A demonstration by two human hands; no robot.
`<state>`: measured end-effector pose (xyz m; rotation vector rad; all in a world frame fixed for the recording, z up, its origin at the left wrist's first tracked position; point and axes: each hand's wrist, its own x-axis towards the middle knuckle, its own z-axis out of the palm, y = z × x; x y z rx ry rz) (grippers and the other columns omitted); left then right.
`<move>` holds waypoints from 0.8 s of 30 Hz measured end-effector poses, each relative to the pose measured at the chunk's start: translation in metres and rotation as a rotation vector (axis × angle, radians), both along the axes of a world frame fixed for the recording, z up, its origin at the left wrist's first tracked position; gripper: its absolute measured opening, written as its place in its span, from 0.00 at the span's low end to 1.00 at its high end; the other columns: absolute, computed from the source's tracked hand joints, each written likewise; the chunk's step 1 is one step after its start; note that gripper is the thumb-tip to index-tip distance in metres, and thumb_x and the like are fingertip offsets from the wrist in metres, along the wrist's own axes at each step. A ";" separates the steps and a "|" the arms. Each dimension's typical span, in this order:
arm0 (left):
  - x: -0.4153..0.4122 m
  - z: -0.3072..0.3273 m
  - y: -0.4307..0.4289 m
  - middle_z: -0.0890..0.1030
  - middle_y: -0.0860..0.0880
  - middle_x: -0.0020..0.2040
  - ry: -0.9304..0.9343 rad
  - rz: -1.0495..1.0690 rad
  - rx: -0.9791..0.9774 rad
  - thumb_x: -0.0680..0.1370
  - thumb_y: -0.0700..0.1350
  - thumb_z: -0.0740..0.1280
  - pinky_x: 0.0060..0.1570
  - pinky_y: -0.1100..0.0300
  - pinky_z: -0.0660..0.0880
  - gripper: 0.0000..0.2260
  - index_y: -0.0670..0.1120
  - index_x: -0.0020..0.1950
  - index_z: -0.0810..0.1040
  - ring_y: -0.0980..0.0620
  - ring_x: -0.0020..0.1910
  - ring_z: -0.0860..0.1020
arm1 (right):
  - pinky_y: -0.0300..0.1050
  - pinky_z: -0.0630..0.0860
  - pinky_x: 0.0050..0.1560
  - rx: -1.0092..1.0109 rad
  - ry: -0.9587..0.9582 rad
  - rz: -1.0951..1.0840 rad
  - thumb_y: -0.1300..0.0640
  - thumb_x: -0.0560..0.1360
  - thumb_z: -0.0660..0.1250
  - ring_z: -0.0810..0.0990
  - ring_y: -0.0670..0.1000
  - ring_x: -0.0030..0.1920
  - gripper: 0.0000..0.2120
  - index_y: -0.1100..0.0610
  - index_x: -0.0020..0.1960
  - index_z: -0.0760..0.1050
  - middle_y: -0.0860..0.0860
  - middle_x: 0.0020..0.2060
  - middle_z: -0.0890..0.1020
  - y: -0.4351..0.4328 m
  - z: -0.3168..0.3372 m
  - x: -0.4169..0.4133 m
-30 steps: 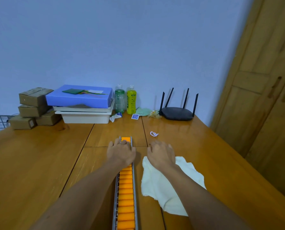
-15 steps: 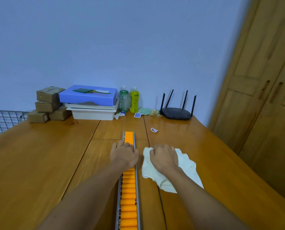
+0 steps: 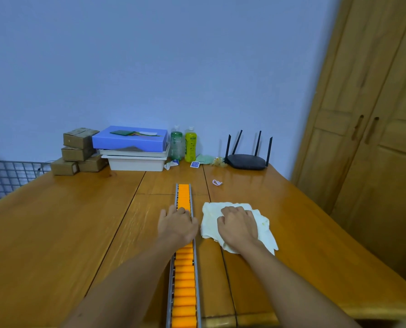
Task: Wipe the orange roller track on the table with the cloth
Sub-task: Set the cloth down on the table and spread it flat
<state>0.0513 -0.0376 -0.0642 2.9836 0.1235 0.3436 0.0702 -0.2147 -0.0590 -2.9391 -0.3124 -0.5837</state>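
The orange roller track [image 3: 184, 280], orange rollers in a grey metal frame, runs lengthwise down the middle of the wooden table [image 3: 55, 233] toward me. My left hand [image 3: 177, 224] lies palm down across the track near its far end, fingers spread over the rollers. A crumpled white cloth [image 3: 264, 227] lies on the table just right of the track. My right hand [image 3: 238, 227] presses on the cloth with fingers curled into it. The cloth is beside the track, not on it.
Along the back wall stand cardboard boxes [image 3: 79, 150], a blue box on white trays [image 3: 132, 147], two bottles [image 3: 184, 144] and a black router [image 3: 247, 159]. A small pink loop [image 3: 217, 182] lies beyond the cloth. Wooden cupboard doors [image 3: 374, 150] stand on the right, a wire grid [image 3: 5, 176] on the left.
Both hands have drawn back along the table, baring more of the track's far end. The cloth has bunched up under my right hand. The view has lifted and shifted.
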 end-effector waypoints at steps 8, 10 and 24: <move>-0.033 0.003 -0.007 0.79 0.50 0.61 -0.011 0.002 0.022 0.84 0.56 0.48 0.64 0.49 0.63 0.24 0.47 0.60 0.80 0.49 0.65 0.69 | 0.50 0.67 0.59 -0.019 0.012 -0.019 0.50 0.80 0.53 0.75 0.54 0.59 0.20 0.53 0.68 0.73 0.50 0.61 0.80 -0.002 0.005 -0.028; -0.041 0.004 -0.009 0.79 0.50 0.60 -0.011 0.005 0.033 0.84 0.56 0.47 0.64 0.50 0.63 0.24 0.47 0.60 0.80 0.49 0.64 0.69 | 0.51 0.67 0.60 -0.031 0.019 -0.008 0.50 0.80 0.53 0.75 0.54 0.59 0.21 0.52 0.70 0.71 0.51 0.62 0.80 -0.001 0.005 -0.038; -0.102 0.004 -0.019 0.78 0.49 0.63 -0.005 -0.001 0.059 0.84 0.55 0.46 0.66 0.49 0.61 0.25 0.47 0.62 0.79 0.48 0.67 0.68 | 0.53 0.69 0.60 -0.018 0.016 -0.022 0.49 0.81 0.53 0.76 0.55 0.59 0.20 0.53 0.69 0.73 0.52 0.60 0.81 -0.006 0.004 -0.099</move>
